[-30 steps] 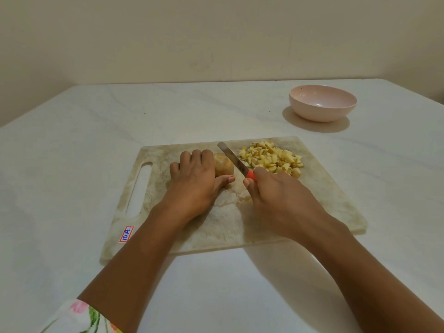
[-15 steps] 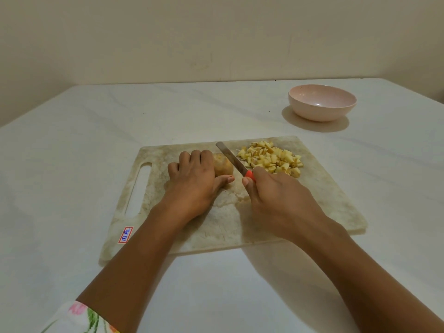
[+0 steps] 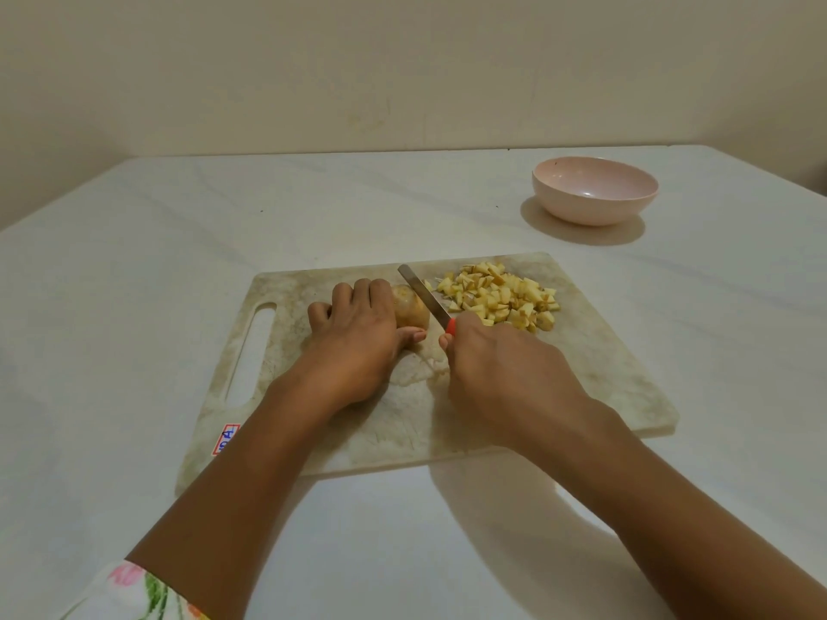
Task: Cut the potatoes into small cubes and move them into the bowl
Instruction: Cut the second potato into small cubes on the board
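Note:
A brown potato (image 3: 409, 311) lies on the marbled cutting board (image 3: 595, 373). My left hand (image 3: 358, 333) covers its left part, fingers curled over it and thumb at its near side. My right hand (image 3: 501, 373) grips a knife (image 3: 425, 298) by its red handle; the blade lies along the potato's right side, tip pointing away. A pile of small yellow potato cubes (image 3: 499, 295) sits on the board just right of the blade. The pink bowl (image 3: 595, 192) stands at the back right and looks empty.
The board has a handle slot (image 3: 250, 351) on its left end and a red-blue sticker (image 3: 226, 438) at its near left corner. It rests on a white table (image 3: 134, 261) that meets a beige wall behind.
The knife blade has shifted slightly left, closer against the potato. Both hands stay in nearly the same place.

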